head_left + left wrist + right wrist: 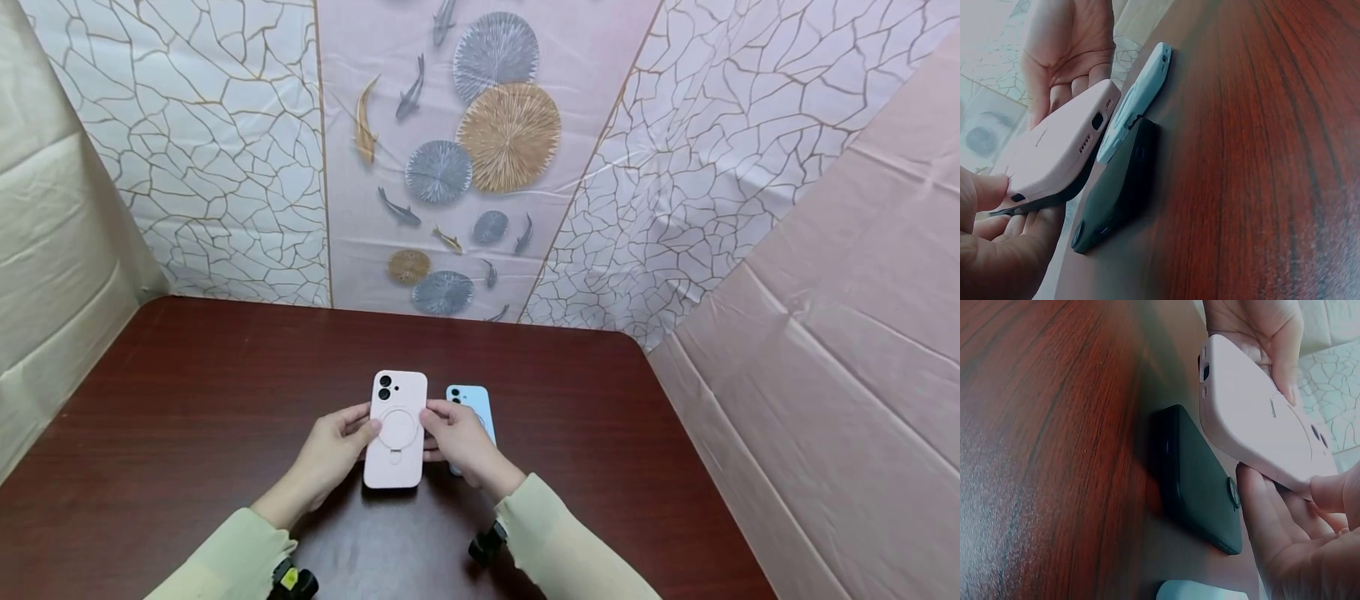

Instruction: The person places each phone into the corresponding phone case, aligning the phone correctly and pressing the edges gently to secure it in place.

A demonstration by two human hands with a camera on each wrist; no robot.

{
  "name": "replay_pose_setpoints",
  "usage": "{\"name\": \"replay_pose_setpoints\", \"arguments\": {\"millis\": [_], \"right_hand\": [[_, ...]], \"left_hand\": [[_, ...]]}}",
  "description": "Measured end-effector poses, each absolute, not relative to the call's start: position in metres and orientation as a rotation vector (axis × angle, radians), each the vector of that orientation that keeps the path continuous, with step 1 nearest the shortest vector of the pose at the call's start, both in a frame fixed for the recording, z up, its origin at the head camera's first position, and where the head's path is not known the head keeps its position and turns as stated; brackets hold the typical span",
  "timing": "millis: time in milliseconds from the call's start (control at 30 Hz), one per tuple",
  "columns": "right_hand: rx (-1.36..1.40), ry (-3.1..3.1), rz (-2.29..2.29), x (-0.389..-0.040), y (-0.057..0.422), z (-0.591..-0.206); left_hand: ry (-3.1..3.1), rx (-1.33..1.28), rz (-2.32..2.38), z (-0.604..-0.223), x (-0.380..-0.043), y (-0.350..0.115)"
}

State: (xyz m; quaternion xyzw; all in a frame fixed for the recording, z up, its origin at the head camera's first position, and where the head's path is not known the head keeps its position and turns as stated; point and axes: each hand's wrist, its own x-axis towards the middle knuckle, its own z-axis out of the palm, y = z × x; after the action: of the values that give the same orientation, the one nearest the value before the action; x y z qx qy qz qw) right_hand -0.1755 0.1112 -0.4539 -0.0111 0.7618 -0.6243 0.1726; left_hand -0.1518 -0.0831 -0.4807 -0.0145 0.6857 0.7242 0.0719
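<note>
A phone in a pink case (pixel 394 467) is held up over the table between both hands, its back with a ring and camera lenses facing up. My left hand (pixel 330 450) grips its left edge, thumb on the back and fingers underneath. On the opposite edge, my right hand (pixel 467 442) pinches it the same way. A dark underside shows below the pink case in the left wrist view. Beneath lies a black phone (pixel 1204 481), hidden in the head view. A light blue phone (pixel 471 393) lies on the table just right, partly covered by my right hand.
The dark red wooden table (pixel 225 375) has rounded far corners. Patterned cloth (pixel 450 242) hangs behind it, with plain cloth (pixel 825 333) along the right side and more on the left. Small black devices (pixel 487 543) sit at both wrists.
</note>
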Motion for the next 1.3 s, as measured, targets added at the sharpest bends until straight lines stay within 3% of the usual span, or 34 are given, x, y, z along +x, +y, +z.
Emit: {"name": "replay_pose_setpoints", "arguments": {"millis": [1300], "right_hand": [[0.03,2.117,-1.89,-0.1835,0.112,-0.4524]], "left_hand": [[2.12,0.03,2.077,-0.4829,-0.1497,-0.0833]]}}
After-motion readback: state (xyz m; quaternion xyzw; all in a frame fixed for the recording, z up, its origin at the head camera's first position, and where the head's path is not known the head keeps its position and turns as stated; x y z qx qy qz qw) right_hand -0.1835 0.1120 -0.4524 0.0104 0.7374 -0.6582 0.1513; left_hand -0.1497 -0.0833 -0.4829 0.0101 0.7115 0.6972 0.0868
